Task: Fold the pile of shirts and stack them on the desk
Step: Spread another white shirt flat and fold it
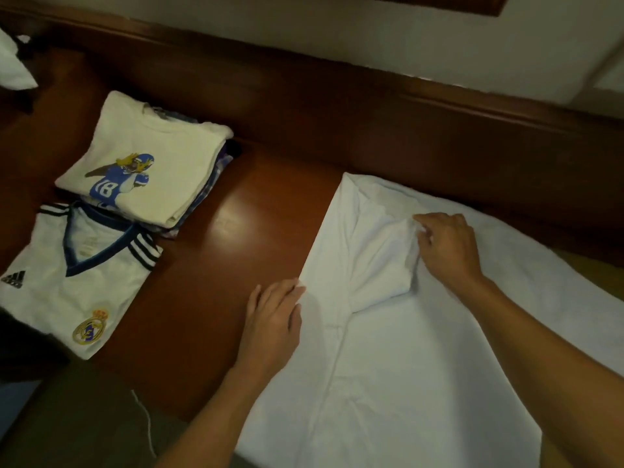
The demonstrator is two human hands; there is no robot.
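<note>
We look down on a white shirt (388, 366) spread across the right half of a dark wooden desk (229, 265). Its lower part hangs past the desk's near edge. The left hand (273, 319) lies flat, fingers straight and close together, their tips pressing the shirt's straight left edge against the wood. The right hand (449, 248) rests farther up the shirt, where a sleeve (381, 261) is folded inward over the body. Its curled fingers and thumb pinch the bunched cloth at the sleeve's edge.

Well apart to the left, a stack (145, 163) of folded shirts sits on the same desk. The top one is cream, printed with a cartoon football player in blue, numbered 18. Just in front of the stack, touching its near side, a folded white jersey (67, 282) lies flat, showing a navy V-neck, black shoulder stripes and a round crest. A raised wooden ledge runs behind the desk, below a pale wall (337, 35).
</note>
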